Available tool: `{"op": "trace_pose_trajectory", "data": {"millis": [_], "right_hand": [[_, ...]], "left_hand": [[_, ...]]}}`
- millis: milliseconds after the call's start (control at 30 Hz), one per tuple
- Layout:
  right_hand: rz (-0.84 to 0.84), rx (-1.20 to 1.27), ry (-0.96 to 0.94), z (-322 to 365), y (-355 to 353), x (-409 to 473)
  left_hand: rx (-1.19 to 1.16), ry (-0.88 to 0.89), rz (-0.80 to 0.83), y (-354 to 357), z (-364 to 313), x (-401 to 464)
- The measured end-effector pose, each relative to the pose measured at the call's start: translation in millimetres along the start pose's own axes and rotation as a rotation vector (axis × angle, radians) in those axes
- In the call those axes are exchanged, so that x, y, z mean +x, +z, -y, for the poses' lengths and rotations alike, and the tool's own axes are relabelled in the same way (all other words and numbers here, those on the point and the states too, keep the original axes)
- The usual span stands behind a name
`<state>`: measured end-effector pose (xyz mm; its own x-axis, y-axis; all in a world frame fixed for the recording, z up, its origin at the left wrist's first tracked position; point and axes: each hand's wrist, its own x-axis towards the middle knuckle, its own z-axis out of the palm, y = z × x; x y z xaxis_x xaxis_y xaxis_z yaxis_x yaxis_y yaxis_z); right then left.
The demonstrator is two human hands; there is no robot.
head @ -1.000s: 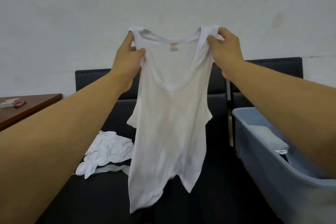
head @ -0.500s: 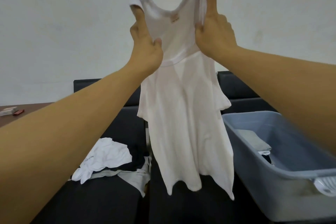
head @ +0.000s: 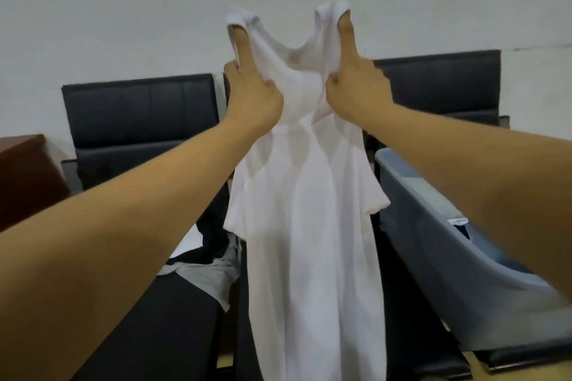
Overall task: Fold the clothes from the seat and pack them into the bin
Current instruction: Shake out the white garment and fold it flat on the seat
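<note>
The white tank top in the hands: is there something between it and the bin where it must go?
Nothing visible blocks the way. The white tank top hangs from the left hand and right hand, just left of the grey bin. The bin is open on top, with folded clothes already inside.

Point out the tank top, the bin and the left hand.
tank top point(head: 309, 241), head view, middle of the hanging body.
bin point(head: 433, 244), head view, near side wall.
left hand point(head: 252, 96), head view, back of the hand.

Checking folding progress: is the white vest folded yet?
No. The vest hangs spread at full length, left hand and right hand gripping its straps.
</note>
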<state>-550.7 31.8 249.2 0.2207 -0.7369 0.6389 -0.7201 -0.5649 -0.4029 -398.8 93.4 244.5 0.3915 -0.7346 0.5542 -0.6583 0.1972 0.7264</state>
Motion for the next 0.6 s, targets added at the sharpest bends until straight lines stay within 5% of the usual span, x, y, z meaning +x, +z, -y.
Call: {"op": "trace_pose_trajectory", "data": {"millis": [400,600], "right_hand": [[0.423,0.037,0.216,-164,266,-52],[0.53,0.019,0.214,-216,351,-83]], "left_hand": [[0.059,-0.399,0.263,153,281,-16],[0.239,-0.521,0.318,206,366,-29]]}}
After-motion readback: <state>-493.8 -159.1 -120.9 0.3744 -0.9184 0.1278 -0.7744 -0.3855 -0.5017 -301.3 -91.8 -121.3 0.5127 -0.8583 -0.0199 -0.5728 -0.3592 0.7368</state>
